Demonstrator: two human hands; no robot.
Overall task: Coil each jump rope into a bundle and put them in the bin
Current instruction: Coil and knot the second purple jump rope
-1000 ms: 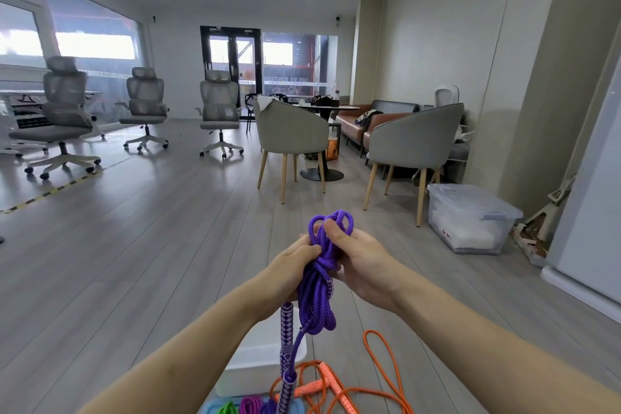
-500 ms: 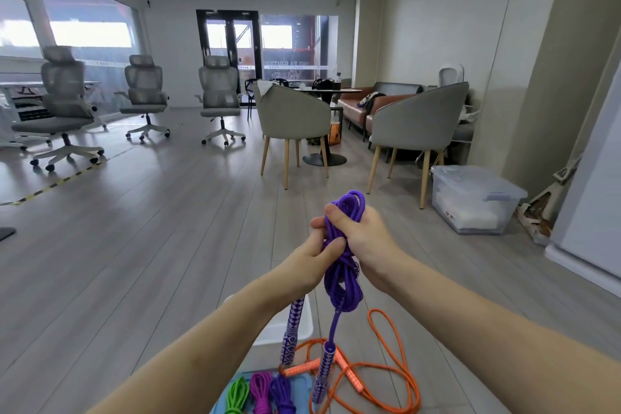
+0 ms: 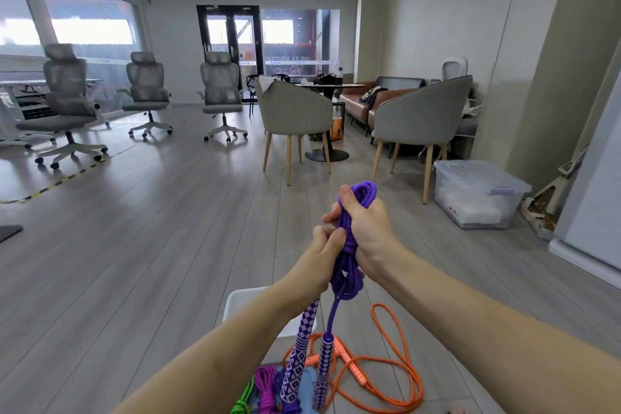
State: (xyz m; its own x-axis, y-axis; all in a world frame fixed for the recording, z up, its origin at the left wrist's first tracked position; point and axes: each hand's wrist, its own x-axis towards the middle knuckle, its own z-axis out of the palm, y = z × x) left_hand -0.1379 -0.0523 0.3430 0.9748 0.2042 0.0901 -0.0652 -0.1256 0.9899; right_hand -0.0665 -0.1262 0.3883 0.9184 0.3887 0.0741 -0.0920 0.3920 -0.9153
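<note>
A purple jump rope (image 3: 346,265) is bunched into a bundle in front of me, held up in the air. My right hand (image 3: 364,228) grips the top of the bundle, with a loop sticking out above the fist. My left hand (image 3: 322,259) pinches the cord just below it. Two patterned purple-and-white handles (image 3: 300,356) hang down from the bundle. An orange jump rope (image 3: 393,363) lies loose on the floor below. A white bin (image 3: 242,302) stands on the floor behind my left forearm, partly hidden.
Green, magenta and purple coiled ropes (image 3: 265,390) lie on a blue surface at the bottom edge. Grey armchairs (image 3: 295,118) and a round table stand ahead, office chairs (image 3: 67,104) to the left, a lidded clear storage box (image 3: 477,191) to the right.
Both hands have lifted the purple bundle higher and further from me. The handles now hang lower and more in view.
</note>
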